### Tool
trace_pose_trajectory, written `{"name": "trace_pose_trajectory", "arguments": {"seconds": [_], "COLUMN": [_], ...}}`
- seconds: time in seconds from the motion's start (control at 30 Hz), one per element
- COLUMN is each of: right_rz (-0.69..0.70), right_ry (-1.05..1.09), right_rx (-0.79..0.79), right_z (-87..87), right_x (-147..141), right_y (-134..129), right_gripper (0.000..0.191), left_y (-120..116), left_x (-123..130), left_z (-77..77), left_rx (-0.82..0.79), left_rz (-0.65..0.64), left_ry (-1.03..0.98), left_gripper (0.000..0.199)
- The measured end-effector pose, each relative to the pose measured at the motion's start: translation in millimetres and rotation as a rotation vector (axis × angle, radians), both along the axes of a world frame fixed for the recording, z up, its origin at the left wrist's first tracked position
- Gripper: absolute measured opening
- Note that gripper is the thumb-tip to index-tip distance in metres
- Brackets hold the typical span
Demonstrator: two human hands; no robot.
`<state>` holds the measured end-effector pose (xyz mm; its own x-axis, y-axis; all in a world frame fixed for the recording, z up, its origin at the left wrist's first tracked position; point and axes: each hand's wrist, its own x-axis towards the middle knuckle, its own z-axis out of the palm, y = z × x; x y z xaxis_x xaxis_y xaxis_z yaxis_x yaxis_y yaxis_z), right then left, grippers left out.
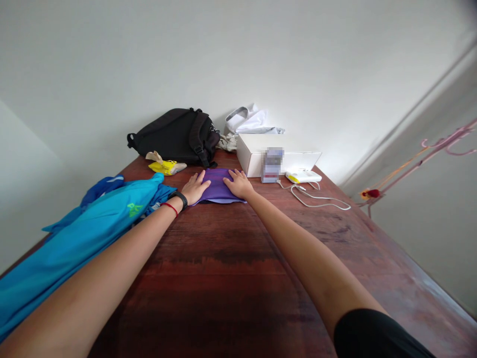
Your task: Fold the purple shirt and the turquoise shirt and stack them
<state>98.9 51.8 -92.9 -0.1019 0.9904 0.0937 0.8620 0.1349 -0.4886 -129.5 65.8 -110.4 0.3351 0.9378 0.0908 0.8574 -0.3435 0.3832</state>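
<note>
"How do we reach?"
"Our left arm (122, 268) stretches far from near left, our right arm (298, 243) from near right."
"Our hands?"
"Our left hand (194, 189) and right hand (238, 184) lie palm-down, apart (thumbs turned inward)."

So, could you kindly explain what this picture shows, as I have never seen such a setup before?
There is no machine at work here: a person uses two bare hands, and a camera worn on the head looks forward and down along the arms.

The left hand and right hand rest, fingers spread, on a purple cloth lying on a dark wooden table. They press on it rather than grasp it, as far as I can see.

To the left lies blue clothing. Farther back are a black backpack, a yellow packet and a white box. In front of the box stands a pixelated item that I cannot identify, with a white cable nearby.
</note>
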Motion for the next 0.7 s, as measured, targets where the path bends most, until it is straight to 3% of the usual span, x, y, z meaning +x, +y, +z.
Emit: {"name": "trace_pose_trajectory", "arguments": {"seconds": [0.17, 0.3, 0.43, 0.53, 0.7], "right_rz": [-0.001, -0.058, -0.064, 0.024, 0.098], "right_ry": [0.064, 0.150, 0.175, 0.251, 0.363], "right_rx": [0.039, 0.113, 0.162, 0.198, 0.174], "right_z": [0.5, 6.4, 8.0, 3.6, -6.4], "right_x": [0, 7, 27, 48, 76], "right_y": [-2, -23, -66, -109, -179], "right_gripper": [0.069, 0.054, 0.052, 0.055, 0.052], "left_y": [-1, -10, -32, -57, -108], "left_x": [1, 4, 3, -5, -41], "left_z": [1.3, 14.9, 34.0, 46.9, 72.3], "left_rx": [-0.007, -0.026, -0.032, -0.020, 0.000], "left_rz": [0.034, 0.106, 0.131, 0.138, 0.199], "left_ry": [-0.008, -0.009, 0.002, 0.036, 0.143], "left_gripper": [0.062, 0.066, 0.065, 0.067, 0.082]}}
